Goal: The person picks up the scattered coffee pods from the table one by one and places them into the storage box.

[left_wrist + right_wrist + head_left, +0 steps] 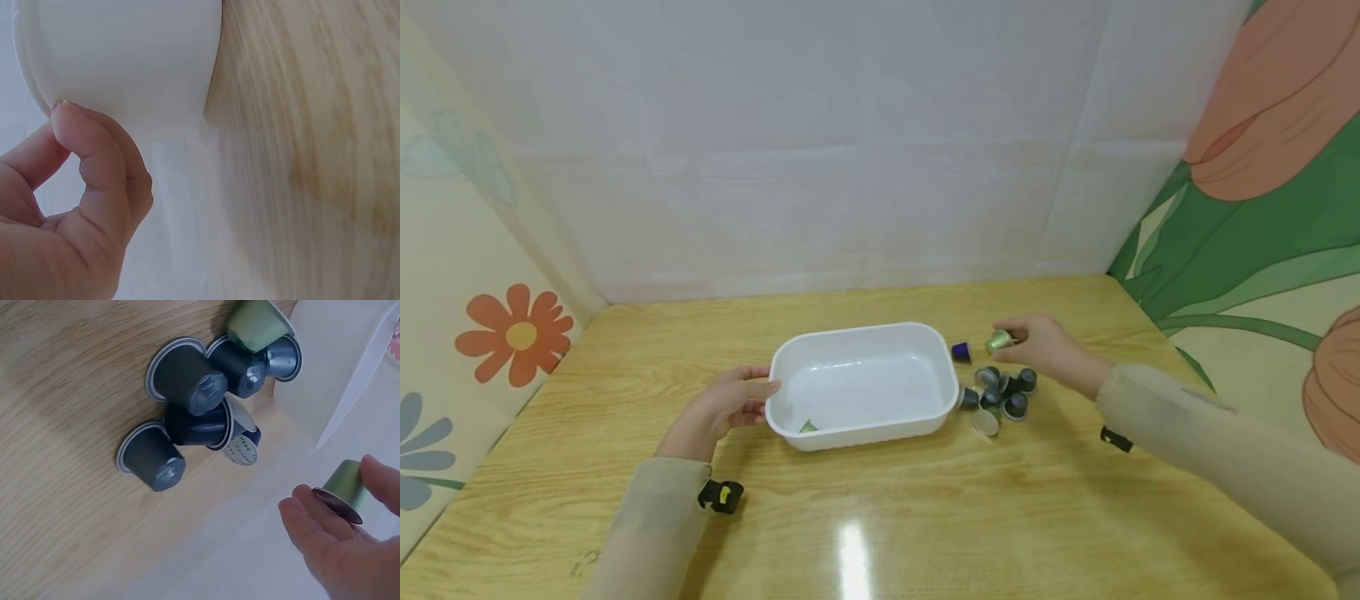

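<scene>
With fingers (306, 522) bent, pinching one green coffee pod (997, 342) in right hand (1047, 346), one white tub (865, 387) in left hand (718, 408).

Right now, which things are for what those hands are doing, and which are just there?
Probably for the job:
shiny light green cup-shaped capsule, pinched by the right hand
white rounded rectangular tub, held by the left hand
green piece inside the tub
heaped capsules, mostly dark
purple-blue capsule

Just there:
white cloth backdrop
orange flower picture
</scene>
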The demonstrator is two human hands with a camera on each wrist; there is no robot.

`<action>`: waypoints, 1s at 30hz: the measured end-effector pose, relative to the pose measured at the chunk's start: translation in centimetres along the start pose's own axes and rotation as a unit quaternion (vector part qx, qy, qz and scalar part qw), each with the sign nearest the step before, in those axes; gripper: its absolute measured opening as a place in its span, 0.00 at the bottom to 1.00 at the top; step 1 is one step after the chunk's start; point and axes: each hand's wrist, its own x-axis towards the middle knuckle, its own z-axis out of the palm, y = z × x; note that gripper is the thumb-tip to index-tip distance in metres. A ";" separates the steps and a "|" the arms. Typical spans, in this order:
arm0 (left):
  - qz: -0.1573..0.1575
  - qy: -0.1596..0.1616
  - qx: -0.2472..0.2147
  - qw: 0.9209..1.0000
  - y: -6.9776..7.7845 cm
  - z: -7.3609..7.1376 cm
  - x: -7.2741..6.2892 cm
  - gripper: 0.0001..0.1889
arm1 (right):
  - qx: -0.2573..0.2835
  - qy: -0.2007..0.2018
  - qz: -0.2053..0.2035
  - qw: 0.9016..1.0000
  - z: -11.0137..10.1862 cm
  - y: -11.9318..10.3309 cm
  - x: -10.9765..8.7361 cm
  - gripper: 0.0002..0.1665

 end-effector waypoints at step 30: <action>0.002 0.005 0.004 1.000 0.0 0.0 -0.1 0.30 | 0.054 -0.010 -0.033 0.998 4.4 -4.0 2.4 0.33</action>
